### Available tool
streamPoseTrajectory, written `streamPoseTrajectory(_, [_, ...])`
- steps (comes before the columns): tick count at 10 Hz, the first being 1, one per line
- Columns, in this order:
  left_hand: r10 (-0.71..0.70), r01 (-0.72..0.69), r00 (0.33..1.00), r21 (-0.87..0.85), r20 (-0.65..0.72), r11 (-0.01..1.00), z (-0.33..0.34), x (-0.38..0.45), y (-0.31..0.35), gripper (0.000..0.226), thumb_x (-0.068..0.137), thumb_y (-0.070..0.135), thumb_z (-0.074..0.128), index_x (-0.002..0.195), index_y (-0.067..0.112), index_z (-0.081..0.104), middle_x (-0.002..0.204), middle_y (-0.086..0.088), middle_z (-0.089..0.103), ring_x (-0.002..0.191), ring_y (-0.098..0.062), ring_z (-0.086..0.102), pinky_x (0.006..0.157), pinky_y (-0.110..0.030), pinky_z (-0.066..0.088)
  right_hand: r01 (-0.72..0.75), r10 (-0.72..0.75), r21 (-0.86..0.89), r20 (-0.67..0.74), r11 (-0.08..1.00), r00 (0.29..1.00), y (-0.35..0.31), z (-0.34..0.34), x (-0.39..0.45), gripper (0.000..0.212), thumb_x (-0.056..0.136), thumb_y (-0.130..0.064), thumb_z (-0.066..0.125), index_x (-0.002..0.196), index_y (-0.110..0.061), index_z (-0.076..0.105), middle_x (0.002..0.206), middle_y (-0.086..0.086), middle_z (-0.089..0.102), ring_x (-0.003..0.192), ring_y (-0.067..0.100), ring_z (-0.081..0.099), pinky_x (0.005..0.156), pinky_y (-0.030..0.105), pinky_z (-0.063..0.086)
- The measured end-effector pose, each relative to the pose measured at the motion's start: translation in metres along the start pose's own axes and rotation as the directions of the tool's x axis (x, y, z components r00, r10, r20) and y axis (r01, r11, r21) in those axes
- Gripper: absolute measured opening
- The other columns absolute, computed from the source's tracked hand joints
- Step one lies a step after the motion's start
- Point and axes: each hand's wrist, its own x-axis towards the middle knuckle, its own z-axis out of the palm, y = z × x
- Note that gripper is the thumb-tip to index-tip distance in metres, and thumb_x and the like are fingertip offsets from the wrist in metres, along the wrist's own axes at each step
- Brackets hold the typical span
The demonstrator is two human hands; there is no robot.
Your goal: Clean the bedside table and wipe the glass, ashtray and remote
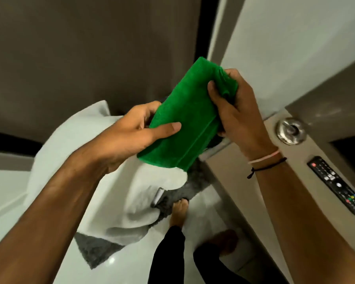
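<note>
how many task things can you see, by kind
cloth: 1, green, held in both hands
ashtray: 1, metal, on the table
remote: 1, black, on the table
glass: 0 in view
total: 3

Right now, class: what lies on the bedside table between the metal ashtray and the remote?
Nothing. In the head view, only bare grey tabletop separates the ashtray from the remote.

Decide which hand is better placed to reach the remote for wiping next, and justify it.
Right. The right hand is on the side of the remote and ashtray; the left hand holds the green cloth farther away.
</note>
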Motion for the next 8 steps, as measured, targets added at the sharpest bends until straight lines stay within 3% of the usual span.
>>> streamPoseTrajectory(1, [-0.079,0.079,0.996,-0.002,-0.044,0.997,-0.040,-0.030,-0.016,0.030,0.092,0.022,0.066,0.117,0.006,0.061,0.110,-0.012,0.075,0.104,-0.025,0.073,0.092,-0.038,0.060,-0.057,0.060,-0.034,0.093,0.998,0.994,-0.005,0.053,-0.003,0.019,0.101,-0.035,0.056,0.102,-0.016,0.055,0.085,0.013,0.065,0.071,0.028,0.066,0.055,0.045,0.055])
streamPoseTrajectory(2, [-0.166,0.160,0.981,-0.057,-0.105,0.985,-0.079,-0.064,-0.034,0.027,0.092,0.020,0.066,0.116,0.010,0.061,0.103,-0.008,0.078,0.098,-0.024,0.075,0.083,-0.032,0.062,-0.133,0.139,-0.040,0.226,0.990,0.964,-0.009,0.110,-0.010,0.025,0.100,-0.040,0.056,0.108,-0.017,0.053,0.075,0.006,0.059,0.050,0.022,0.059,0.038,0.031,0.045])
streamPoseTrajectory(3, [-0.275,0.266,0.939,-0.071,-0.205,0.961,-0.107,-0.085,-0.058,0.049,0.075,0.024,0.078,0.116,0.006,0.057,0.098,-0.015,0.078,0.092,-0.031,0.075,0.088,-0.045,0.059,-0.184,0.207,-0.103,0.313,0.978,0.927,-0.010,0.147,-0.017,0.023,0.099,-0.035,0.061,0.112,-0.017,0.055,0.085,0.001,0.062,0.055,0.016,0.063,0.036,0.025,0.048])
streamPoseTrajectory(4, [-0.358,0.375,0.885,0.001,-0.296,0.927,-0.123,-0.097,-0.086,0.063,0.060,0.027,0.088,0.112,0.016,0.054,0.096,-0.012,0.075,0.081,-0.025,0.073,0.080,-0.048,0.059,-0.095,0.211,-0.333,0.333,0.938,0.919,0.000,0.173,-0.018,0.035,0.091,-0.033,0.072,0.117,-0.012,0.065,0.107,0.009,0.068,0.086,0.020,0.066,0.064,0.029,0.055])
streamPoseTrajectory(5, [-0.368,0.461,0.848,0.186,-0.382,0.868,-0.119,-0.098,-0.110,0.063,0.066,0.022,0.091,0.112,0.017,0.047,0.094,-0.009,0.064,0.082,-0.024,0.065,0.064,-0.038,0.057,0.028,0.195,-0.560,0.335,0.828,0.922,0.013,0.188,-0.024,0.048,0.083,-0.043,0.078,0.118,-0.012,0.068,0.116,0.009,0.069,0.105,0.024,0.065,0.081,0.028,0.046])
streamPoseTrajectory(6, [-0.297,0.494,0.841,0.416,-0.453,0.764,-0.110,-0.094,-0.131,0.071,0.066,0.031,0.090,0.115,0.017,0.041,0.106,-0.005,0.053,0.102,-0.030,0.057,0.078,-0.039,0.049,0.060,0.178,-0.621,0.315,0.782,0.932,0.016,0.192,-0.030,0.053,0.080,-0.049,0.078,0.120,-0.017,0.066,0.117,0.006,0.069,0.109,0.027,0.063,0.084,0.034,0.049])
streamPoseTrajectory(7, [-0.191,0.498,0.839,0.576,-0.510,0.649,-0.104,-0.089,-0.124,0.081,0.071,0.048,0.083,0.131,0.021,0.035,0.125,-0.008,0.045,0.118,-0.035,0.050,0.090,-0.053,0.050,0.147,0.083,-0.607,0.334,0.781,0.939,0.010,0.184,-0.026,0.059,0.078,-0.054,0.077,0.123,-0.021,0.060,0.118,0.005,0.066,0.108,0.026,0.063,0.088,0.041,0.054])
streamPoseTrajectory(8, [0.012,0.422,0.857,0.716,-0.515,0.556,-0.098,-0.079,-0.088,0.090,0.078,0.061,0.070,0.148,0.027,0.026,0.153,-0.009,0.033,0.136,-0.035,0.039,0.100,-0.055,0.045,0.160,0.015,-0.588,0.282,0.792,0.959,0.004,0.167,-0.019,0.067,0.082,-0.056,0.072,0.134,-0.017,0.054,0.130,0.008,0.058,0.118,0.028,0.058,0.096,0.049,0.052])
